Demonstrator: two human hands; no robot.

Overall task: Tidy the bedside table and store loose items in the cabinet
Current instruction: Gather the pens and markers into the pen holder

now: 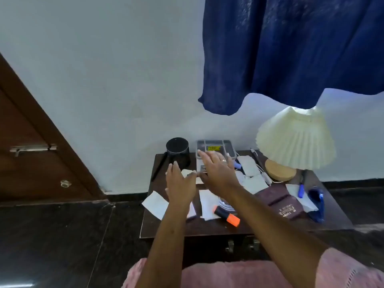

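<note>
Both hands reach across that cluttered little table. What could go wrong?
The right forearm crosses above the orange highlighter near the front edge and might sweep it off. A white paper overhangs the table on the left beside the left forearm; a brush could drop it. The left hand could knock the black cylinder.

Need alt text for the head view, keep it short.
A person's left hand and right hand reach, fingers spread, over a cluttered dark wooden bedside table, near a grey plastic compartment tray. Around them: white paper slips, an orange highlighter, a maroon booklet, a black cylindrical speaker, a cream pleated lamp.
</note>
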